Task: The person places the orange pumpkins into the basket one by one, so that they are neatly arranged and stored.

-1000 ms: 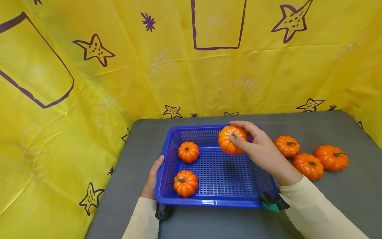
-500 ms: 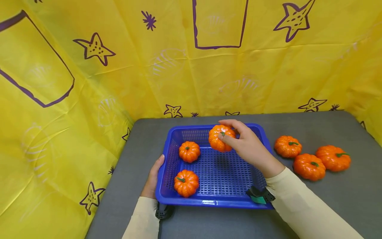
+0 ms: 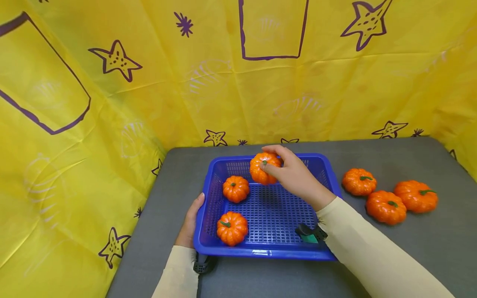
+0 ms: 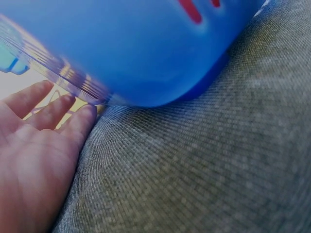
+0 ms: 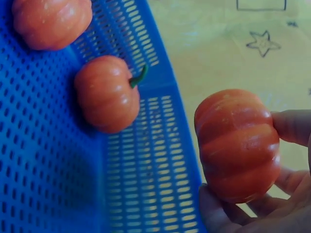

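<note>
A blue perforated basket [image 3: 320, 167] sits on the grey table and holds two small orange pumpkins, one [image 3: 236, 188] at the back left and one [image 3: 232, 228] at the front left. My right hand [image 3: 288, 174] grips a third pumpkin [image 3: 262, 167] above the basket's far side; in the right wrist view that pumpkin [image 5: 238, 144] hangs in my fingers beside the basket wall [image 5: 146, 160]. My left hand [image 3: 190, 221] rests with straight fingers against the basket's left side; its fingers [image 4: 46, 109] touch the basket's base [image 4: 146, 53] in the left wrist view.
Three more orange pumpkins [image 3: 359, 181], [image 3: 385, 207], [image 3: 415, 196] lie on the grey table [image 3: 372, 248] to the right of the basket. A yellow cloth with purple stars [image 3: 149, 82] rises behind and to the left.
My right hand has carried the pumpkin leftward and toward the far side of the basket. My left hand and the other pumpkins have stayed put.
</note>
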{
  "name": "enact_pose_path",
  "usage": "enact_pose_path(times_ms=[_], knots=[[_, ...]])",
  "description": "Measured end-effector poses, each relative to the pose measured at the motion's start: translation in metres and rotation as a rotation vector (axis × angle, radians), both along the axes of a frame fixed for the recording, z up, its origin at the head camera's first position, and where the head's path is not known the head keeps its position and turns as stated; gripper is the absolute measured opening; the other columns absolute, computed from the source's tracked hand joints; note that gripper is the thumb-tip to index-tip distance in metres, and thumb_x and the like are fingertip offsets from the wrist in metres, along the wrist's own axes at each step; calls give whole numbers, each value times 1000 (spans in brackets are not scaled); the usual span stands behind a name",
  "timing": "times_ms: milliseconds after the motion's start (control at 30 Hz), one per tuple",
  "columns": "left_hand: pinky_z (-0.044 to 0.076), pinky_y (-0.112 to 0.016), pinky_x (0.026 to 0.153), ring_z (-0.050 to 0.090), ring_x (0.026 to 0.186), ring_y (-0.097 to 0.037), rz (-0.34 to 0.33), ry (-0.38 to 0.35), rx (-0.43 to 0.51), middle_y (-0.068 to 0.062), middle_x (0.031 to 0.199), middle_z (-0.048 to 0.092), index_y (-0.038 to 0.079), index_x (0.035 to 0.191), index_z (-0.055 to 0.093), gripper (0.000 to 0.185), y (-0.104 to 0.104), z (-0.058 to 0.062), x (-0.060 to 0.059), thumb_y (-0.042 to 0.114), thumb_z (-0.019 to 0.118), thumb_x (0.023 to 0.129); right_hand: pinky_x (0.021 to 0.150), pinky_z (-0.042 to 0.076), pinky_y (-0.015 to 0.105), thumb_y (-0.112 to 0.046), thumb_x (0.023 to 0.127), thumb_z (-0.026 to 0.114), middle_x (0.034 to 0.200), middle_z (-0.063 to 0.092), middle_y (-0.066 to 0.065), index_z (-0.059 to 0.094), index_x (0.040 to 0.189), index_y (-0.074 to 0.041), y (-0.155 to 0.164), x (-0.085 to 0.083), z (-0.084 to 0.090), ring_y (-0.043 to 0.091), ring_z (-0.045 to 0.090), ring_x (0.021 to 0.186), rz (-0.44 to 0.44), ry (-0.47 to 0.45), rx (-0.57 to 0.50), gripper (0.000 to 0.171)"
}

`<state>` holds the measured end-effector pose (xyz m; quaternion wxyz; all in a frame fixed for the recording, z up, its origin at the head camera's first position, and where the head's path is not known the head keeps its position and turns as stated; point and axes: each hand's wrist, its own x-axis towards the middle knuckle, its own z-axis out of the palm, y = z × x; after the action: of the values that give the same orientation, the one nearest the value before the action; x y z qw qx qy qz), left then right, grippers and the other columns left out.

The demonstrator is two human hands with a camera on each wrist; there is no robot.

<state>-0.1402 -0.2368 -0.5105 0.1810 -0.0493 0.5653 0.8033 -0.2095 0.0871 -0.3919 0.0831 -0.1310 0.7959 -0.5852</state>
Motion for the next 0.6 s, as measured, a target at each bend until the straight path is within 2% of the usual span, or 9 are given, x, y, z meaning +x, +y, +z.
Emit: enact_pose_path(times_ms=[200,433,600], knots=[[51,-50,109,60,133,-33,0,5,10,-18,157,54,15,167,39,76,1,1,0,61,46,108,98,56,48,-25,108,70,149,56,16,52,156,-10,1,-9,-11,35,62,126,-21,-54,24,54],[50,-50,109,60,133,-32,-3,-7,25,-17,157,55,15,167,39,76,2,1,-1,62,46,107,96,57,48,-22,107,70,145,56,20,56,153,-3,-2,-14,-25,36,62,120,17,-7,101,52],[50,-50,109,60,133,-32,-1,-7,20,-17,156,55,15,168,38,77,1,0,-1,62,45,107,96,56,50,-21,104,72,138,56,25,60,149,0,-7,-15,-32,39,60,118,10,47,180,51]])
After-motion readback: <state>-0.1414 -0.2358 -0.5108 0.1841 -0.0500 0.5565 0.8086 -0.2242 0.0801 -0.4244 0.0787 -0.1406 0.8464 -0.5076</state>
